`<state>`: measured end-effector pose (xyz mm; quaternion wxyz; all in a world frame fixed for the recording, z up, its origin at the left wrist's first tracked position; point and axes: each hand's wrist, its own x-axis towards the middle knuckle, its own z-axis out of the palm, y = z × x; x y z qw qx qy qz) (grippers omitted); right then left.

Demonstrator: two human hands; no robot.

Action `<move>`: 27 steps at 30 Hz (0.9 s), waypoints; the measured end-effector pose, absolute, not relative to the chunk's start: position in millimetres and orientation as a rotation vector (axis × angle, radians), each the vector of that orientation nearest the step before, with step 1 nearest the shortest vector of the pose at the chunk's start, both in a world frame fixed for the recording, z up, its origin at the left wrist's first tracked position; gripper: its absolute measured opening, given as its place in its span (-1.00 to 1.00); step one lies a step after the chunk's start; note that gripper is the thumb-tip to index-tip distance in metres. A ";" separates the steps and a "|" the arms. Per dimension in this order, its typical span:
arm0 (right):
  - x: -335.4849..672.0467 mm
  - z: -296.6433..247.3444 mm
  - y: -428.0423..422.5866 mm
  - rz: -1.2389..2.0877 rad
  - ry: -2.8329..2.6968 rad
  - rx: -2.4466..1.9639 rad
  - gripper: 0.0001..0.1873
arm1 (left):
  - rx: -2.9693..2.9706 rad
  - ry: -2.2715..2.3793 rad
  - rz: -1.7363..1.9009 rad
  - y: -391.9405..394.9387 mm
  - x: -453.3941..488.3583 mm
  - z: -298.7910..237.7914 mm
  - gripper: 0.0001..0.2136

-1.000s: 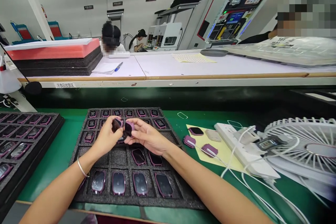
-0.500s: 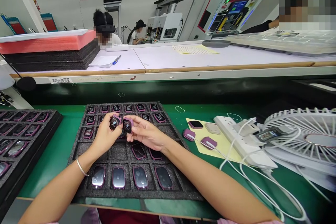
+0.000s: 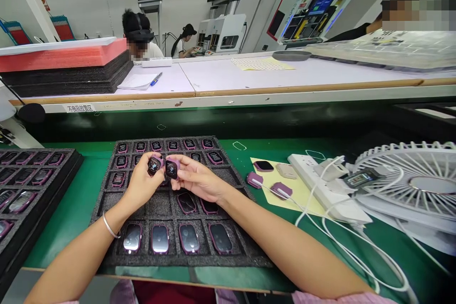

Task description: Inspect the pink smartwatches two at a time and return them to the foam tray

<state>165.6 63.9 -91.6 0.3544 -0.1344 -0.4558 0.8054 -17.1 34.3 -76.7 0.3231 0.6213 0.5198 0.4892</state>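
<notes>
My left hand (image 3: 144, 178) is closed on a purple smartwatch body (image 3: 154, 165) whose screen is lit. Beside it, my right hand (image 3: 199, 180) pinches a second purple smartwatch body (image 3: 171, 169), its face also lit and turned up toward me. Both are held close together above a dark foam tray (image 3: 142, 259). In the tray's pockets lie several more strapless watch bodies, such as one watch (image 3: 160, 239) in the front row. My hands and forearms hide part of the middle rows.
Another foam tray of watches (image 3: 26, 190) stands left. On the right are a yellow sheet (image 3: 265, 190) with several small devices, a white power strip (image 3: 327, 190), looping cables and a white fan (image 3: 409, 175). A raised shelf (image 3: 221, 80) runs behind; two people sit beyond it.
The view has shifted slightly, so everything sits a little further left and up. Both hands keep their hold on the two watches, with hardly any movement.
</notes>
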 end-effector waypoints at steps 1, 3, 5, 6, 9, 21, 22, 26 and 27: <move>165.6 -91.5 64.0 2.080 -1.182 -0.345 -0.46 | 1.631 1.362 1.281 34.2 -17.0 -76.8 -0.68; 165.6 -91.2 64.3 2.077 -1.191 -0.342 -0.47 | 1.629 1.357 1.282 33.9 -17.0 -76.9 -0.68; 165.7 -90.4 64.4 2.071 -1.199 -0.341 -0.47 | 1.630 1.351 1.278 33.5 -17.1 -76.8 -0.68; 165.9 -89.9 64.3 2.069 -1.203 -0.340 -0.47 | 1.632 1.350 1.270 33.3 -17.2 -76.7 -0.68; 166.5 -88.0 63.5 2.056 -1.211 -0.337 -0.47 | 1.633 1.345 1.249 32.9 -17.6 -76.3 -0.68; 166.2 -87.8 62.2 2.041 -1.223 -0.315 -0.48 | 1.628 1.334 1.255 32.4 -19.7 -76.6 -0.67; 166.4 -87.7 62.3 2.036 -1.223 -0.316 -0.48 | 1.621 1.326 1.255 32.1 -19.5 -76.2 -0.67; 166.5 -87.7 62.9 2.038 -1.222 -0.319 -0.48 | 1.590 1.287 1.264 31.6 -18.1 -75.3 -0.66; 166.4 -87.8 63.0 2.041 -1.220 -0.320 -0.47 | 1.589 1.288 1.265 31.6 -17.9 -75.2 -0.66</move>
